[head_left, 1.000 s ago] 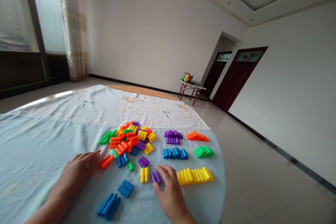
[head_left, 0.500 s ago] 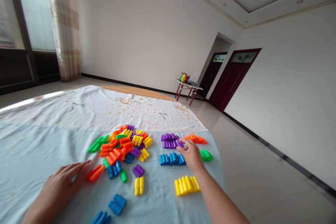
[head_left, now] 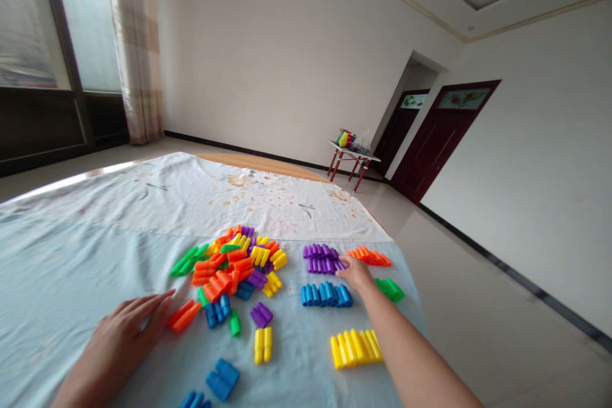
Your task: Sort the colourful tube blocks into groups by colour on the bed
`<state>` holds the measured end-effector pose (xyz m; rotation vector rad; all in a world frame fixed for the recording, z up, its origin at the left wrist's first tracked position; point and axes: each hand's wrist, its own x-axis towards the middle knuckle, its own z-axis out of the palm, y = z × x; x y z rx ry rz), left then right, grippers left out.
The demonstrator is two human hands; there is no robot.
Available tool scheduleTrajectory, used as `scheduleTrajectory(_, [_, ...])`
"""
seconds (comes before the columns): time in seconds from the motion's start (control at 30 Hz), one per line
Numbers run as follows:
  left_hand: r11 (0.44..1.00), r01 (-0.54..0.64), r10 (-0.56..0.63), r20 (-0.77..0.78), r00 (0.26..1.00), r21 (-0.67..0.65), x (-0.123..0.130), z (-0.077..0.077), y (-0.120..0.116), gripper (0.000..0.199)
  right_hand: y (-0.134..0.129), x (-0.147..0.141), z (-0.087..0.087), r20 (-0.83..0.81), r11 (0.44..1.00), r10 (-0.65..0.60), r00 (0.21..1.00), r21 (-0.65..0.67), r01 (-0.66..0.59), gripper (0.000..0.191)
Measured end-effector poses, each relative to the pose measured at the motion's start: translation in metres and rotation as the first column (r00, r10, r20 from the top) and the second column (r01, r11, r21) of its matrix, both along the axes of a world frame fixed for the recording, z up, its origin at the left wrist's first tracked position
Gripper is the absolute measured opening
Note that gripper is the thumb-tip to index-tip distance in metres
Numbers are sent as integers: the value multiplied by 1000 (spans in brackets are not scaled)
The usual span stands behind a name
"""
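Observation:
My right hand [head_left: 356,272] is at the right end of the front row of purple plastic blocks [head_left: 321,266], its fingers closed on the end block. Behind lies another row of purple blocks [head_left: 319,251]. Just in front of this hand is a row of blue blocks [head_left: 326,294]. My left hand [head_left: 127,328] rests on the cloth with fingers stretched out, holding nothing. Its fingertips are beside a pair of orange blocks [head_left: 184,316], left of a mixed pile of coloured blocks [head_left: 229,268].
Orange blocks [head_left: 369,257], green blocks [head_left: 389,289] and yellow blocks [head_left: 354,349] lie grouped at the right. Loose yellow [head_left: 262,345], purple [head_left: 261,314] and blue blocks [head_left: 222,380] lie nearer me. A small side table [head_left: 354,154] stands beyond the cloth-covered table [head_left: 268,210].
The view has shifted, so everything appears further right. The purple block at my right fingers, tilted before, now lies in line with its row. My left hand stays beside the orange pair.

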<state>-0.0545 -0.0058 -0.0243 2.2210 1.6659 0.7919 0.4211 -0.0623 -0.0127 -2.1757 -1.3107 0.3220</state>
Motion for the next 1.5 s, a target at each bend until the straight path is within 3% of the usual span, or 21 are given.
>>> scheduleTrajectory(0.2, [1000,-8,8,-17,1000,1,-1,-4,2,57,-2,3,0,29,997,-11,1000,-78,13,21])
scheduleTrajectory(0.37, [1000,4,-3,-21,1000,18,-4,-13,5,54,-9,-6,6,80,999,-11,997,-51,15,14])
scheduleTrajectory(0.47, [999,25,-24,-29,999,31,-4,-15,5,51,-11,-15,22,115,1000,-23,993,7,22,28])
scheduleTrajectory(0.6, [998,35,-33,-44,998,52,-3,-11,0,49,-21,-44,49,150,990,36,988,130,-56,41])
scheduleTrajectory(0.7, [998,37,-35,-54,998,45,0,-7,-4,46,-37,-88,56,149,942,174,973,263,-209,41])
scheduleTrajectory(0.77, [998,36,-33,-55,998,44,1,-5,-6,46,-51,-123,51,121,852,337,934,383,-357,37])
scheduleTrajectory(0.83, [998,33,-31,-55,998,48,2,-5,-7,46,-64,-156,39,75,798,454,888,410,-442,36])
scheduleTrajectory(1.0, [998,38,-35,-51,998,54,4,-3,-8,45,-73,-207,10,-21,829,436,900,398,-392,37])
scheduleTrajectory(1.2, [998,38,-36,-46,998,48,5,0,-11,46,-76,-216,-3,-31,839,401,916,415,-353,38])
scheduleTrajectory(1.5, [999,36,-34,-38,999,39,6,3,-12,47,-86,-215,-6,39,801,461,887,412,-434,34])
